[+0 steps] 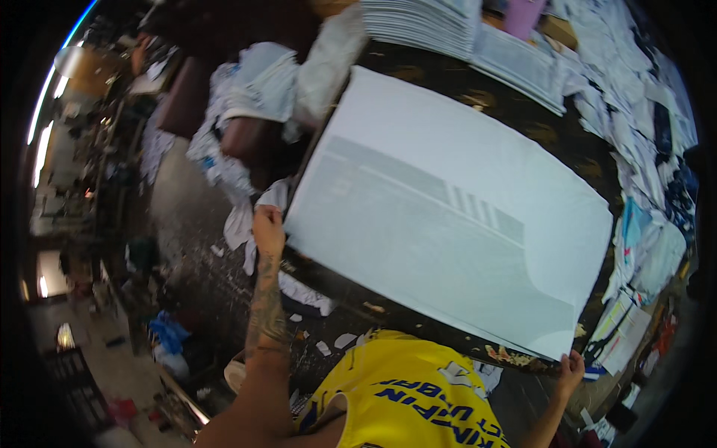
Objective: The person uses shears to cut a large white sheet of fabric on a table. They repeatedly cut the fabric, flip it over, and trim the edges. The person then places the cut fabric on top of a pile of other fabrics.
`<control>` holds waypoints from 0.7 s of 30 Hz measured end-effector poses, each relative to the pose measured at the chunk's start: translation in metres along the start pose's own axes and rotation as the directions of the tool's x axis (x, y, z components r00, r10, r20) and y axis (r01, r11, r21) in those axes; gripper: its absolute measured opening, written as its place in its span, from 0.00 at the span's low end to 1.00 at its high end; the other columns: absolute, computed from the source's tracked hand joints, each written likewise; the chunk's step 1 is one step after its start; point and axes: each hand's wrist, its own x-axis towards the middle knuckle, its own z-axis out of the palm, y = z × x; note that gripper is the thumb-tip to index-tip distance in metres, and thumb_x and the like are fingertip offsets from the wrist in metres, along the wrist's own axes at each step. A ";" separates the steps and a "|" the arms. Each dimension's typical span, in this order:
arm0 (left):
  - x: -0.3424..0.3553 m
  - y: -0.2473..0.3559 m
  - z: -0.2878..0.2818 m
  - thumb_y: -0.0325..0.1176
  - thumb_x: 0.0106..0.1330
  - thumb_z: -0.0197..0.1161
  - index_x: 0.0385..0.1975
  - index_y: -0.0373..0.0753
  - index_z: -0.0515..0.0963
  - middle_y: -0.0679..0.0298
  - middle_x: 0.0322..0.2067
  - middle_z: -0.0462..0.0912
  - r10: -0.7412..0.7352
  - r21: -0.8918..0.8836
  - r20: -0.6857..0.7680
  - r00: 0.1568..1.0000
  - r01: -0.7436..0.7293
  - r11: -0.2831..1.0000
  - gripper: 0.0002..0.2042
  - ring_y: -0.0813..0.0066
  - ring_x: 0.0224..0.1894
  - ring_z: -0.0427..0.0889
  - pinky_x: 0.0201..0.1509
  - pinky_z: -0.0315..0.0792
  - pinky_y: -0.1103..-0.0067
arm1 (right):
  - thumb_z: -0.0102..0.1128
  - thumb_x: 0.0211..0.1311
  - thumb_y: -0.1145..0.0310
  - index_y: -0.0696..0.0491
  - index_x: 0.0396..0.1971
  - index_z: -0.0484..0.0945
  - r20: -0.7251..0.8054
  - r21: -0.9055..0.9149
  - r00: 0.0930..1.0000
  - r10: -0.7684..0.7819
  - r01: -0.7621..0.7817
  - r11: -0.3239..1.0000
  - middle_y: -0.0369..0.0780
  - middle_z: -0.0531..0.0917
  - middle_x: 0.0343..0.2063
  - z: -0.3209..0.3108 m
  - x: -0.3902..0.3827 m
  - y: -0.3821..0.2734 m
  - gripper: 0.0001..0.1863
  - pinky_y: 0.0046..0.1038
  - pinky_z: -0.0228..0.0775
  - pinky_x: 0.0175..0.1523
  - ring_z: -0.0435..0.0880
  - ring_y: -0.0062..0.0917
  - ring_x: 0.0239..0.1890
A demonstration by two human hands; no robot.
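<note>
A large white sheet [441, 246], which looks like thin cloth, lies spread over a dark table [418, 71]. Grey bands and slanted stripes show on or through it. My left hand [269, 230] is closed beside the sheet's near left corner, next to a bit of white cloth [275, 196]; what its fingers pinch is too small to make out. At the near right corner, my right hand [571, 371] pinches the sheet's edge between thumb and fingers. Both arms are stretched wide apart.
Stacked white sheets [422, 26] stand at the table's far side, near a pink container [523, 16]. Heaped white cloth [624, 71] fills the right side. More cloth [258, 78] hangs over brown blocks at left. Scraps [345, 340] litter the dark floor.
</note>
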 end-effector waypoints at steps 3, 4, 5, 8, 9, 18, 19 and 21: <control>-0.031 -0.040 -0.015 0.37 0.68 0.74 0.37 0.34 0.82 0.51 0.33 0.87 0.008 -0.090 0.095 0.995 0.001 0.996 0.12 0.53 0.38 0.88 0.46 0.79 0.63 | 0.70 0.73 0.68 0.54 0.36 0.80 0.069 0.072 0.997 -0.048 0.043 0.996 0.30 0.78 0.20 -0.007 0.011 0.009 0.08 0.20 0.59 0.22 0.72 0.12 0.19; -0.033 -0.045 -0.015 0.38 0.66 0.75 0.37 0.34 0.83 0.51 0.33 0.87 0.031 0.002 0.081 0.996 -0.032 0.999 0.12 0.53 0.38 0.88 0.47 0.80 0.63 | 0.70 0.73 0.68 0.53 0.34 0.80 0.076 0.066 0.996 -0.049 0.044 0.997 0.29 0.77 0.20 -0.010 0.014 0.011 0.08 0.20 0.57 0.21 0.71 0.13 0.18; -0.028 -0.045 -0.015 0.38 0.65 0.76 0.36 0.34 0.83 0.51 0.34 0.88 0.101 0.050 0.102 0.990 -0.107 0.993 0.13 0.54 0.39 0.89 0.47 0.80 0.63 | 0.70 0.73 0.68 0.52 0.33 0.79 0.080 0.071 0.995 -0.055 0.050 0.996 0.29 0.77 0.19 -0.013 0.015 0.011 0.09 0.20 0.56 0.20 0.70 0.13 0.17; -0.008 -0.032 -0.016 0.33 0.60 0.78 0.35 0.36 0.82 0.52 0.30 0.88 0.163 0.158 0.180 0.970 -0.192 0.969 0.12 0.55 0.34 0.89 0.41 0.81 0.64 | 0.70 0.73 0.69 0.52 0.31 0.78 0.098 0.072 0.989 -0.113 0.106 0.992 0.28 0.76 0.21 -0.020 0.016 0.003 0.10 0.20 0.58 0.24 0.70 0.11 0.20; 0.000 -0.026 -0.023 0.30 0.59 0.78 0.37 0.37 0.81 0.55 0.29 0.89 -0.006 -0.019 0.239 0.971 0.011 1.000 0.12 0.60 0.31 0.89 0.38 0.81 0.67 | 0.71 0.72 0.69 0.53 0.31 0.78 0.060 -0.013 0.994 -0.088 0.088 0.996 0.28 0.76 0.22 -0.023 0.016 -0.002 0.10 0.20 0.59 0.27 0.70 0.11 0.22; -0.028 0.002 -0.065 0.30 0.64 0.77 0.45 0.32 0.87 0.60 0.30 0.89 -0.028 -0.039 0.209 0.978 0.037 0.999 0.13 0.76 0.29 0.87 0.32 0.80 0.75 | 0.71 0.73 0.68 0.56 0.33 0.80 -0.062 -0.095 0.972 -0.225 0.218 0.971 0.28 0.78 0.25 -0.050 -0.008 -0.042 0.10 0.20 0.61 0.33 0.70 0.10 0.27; -0.033 -0.002 -0.060 0.30 0.64 0.77 0.45 0.32 0.87 0.60 0.30 0.89 -0.012 0.001 0.194 0.981 0.012 1.000 0.13 0.75 0.28 0.87 0.31 0.80 0.75 | 0.71 0.72 0.69 0.56 0.32 0.80 -0.055 -0.097 0.979 -0.197 0.191 0.977 0.28 0.78 0.24 -0.050 -0.011 -0.038 0.10 0.20 0.61 0.33 0.70 0.10 0.27; -0.041 -0.013 -0.048 0.31 0.65 0.77 0.44 0.32 0.88 0.60 0.29 0.89 -0.002 -0.005 0.153 0.988 0.003 1.000 0.12 0.75 0.28 0.87 0.30 0.79 0.76 | 0.71 0.72 0.69 0.56 0.32 0.80 -0.031 -0.092 0.985 -0.171 0.168 0.981 0.28 0.78 0.24 -0.046 -0.012 -0.025 0.10 0.21 0.62 0.33 0.71 0.11 0.27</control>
